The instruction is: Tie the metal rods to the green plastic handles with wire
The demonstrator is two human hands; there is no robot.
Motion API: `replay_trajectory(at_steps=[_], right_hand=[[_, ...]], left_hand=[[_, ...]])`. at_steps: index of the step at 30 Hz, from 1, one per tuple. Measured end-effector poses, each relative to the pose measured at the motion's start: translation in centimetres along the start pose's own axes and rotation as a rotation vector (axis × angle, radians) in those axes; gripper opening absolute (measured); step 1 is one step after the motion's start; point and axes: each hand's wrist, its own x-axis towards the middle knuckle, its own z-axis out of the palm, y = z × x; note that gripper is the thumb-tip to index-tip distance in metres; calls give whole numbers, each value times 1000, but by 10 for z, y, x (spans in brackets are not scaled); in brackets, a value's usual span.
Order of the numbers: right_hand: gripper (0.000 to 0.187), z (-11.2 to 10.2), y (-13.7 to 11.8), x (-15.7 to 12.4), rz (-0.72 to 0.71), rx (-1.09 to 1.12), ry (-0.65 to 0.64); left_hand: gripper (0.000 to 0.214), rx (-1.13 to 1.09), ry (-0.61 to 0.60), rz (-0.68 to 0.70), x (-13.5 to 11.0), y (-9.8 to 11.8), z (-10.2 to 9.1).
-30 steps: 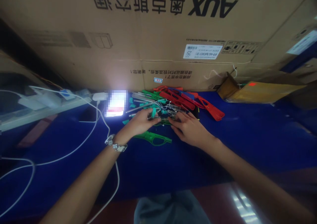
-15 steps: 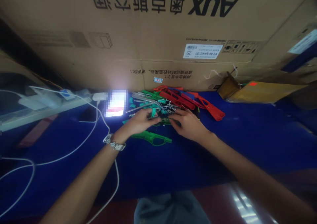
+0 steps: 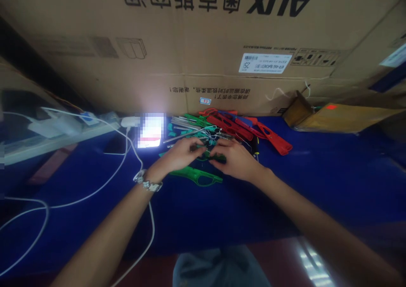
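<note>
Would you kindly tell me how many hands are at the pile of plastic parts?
2. The left hand meets the near left edge of the pile; the right hand its near right edge. No others show.

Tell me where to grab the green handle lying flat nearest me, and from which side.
Pinch the green handle at its right end, by the loop, from above on the near side. It lies flat on the blue cloth, running left to right; the left hand overlaps its left end and the pile crowds its far edge.
</note>
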Motion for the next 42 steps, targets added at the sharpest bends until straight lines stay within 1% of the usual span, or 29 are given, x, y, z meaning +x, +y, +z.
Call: replay_trajectory(at_steps=[4, 7, 9, 14, 18, 21, 24, 26, 28, 31, 34, 38, 42], right_hand=[[2, 3, 3, 2, 11, 13, -2], [4, 2, 5, 2, 4, 17, 44], [5, 1, 7, 2, 4, 16, 78], [8, -2, 10, 4, 11, 16, 90], [9, 0, 12, 3, 8, 30, 82], [8, 2, 12, 1, -5, 40, 99], [8, 5, 11, -1, -4, 62, 141], [8, 6, 10, -2, 2, 81, 174], [7, 8, 8, -3, 6, 93, 197], [6, 10, 8, -5, 9, 109, 226], [6, 12, 8, -6, 11, 131, 243], [5, 14, 9, -7, 15, 165, 250], [6, 14, 8, -6, 27, 186, 258]], left_hand=[[24, 75, -37, 53, -5, 5, -5], [26, 119, -86, 90, -8, 10, -11], [27, 127, -84, 83, -10, 13, -14], [30, 151, 4, 91, -11, 17, -17], [26, 178, 61, 102, -10, 11, -17], [23, 205, 117, 152, -9, 9, -19], [22, 237, 194, 219, -9, 12, -23], [20, 274, 225, 244, -10, 16, -25], [17, 306, 210, 261, -11, 18, -26], [13, 335, 133, 287, -14, 18, -23], [15, 425, 77, 317, -16, 18, -18], [21, 551, 43, 361, -18, 19, -13], [21, 607, 24, 368, -16, 20, -11]])
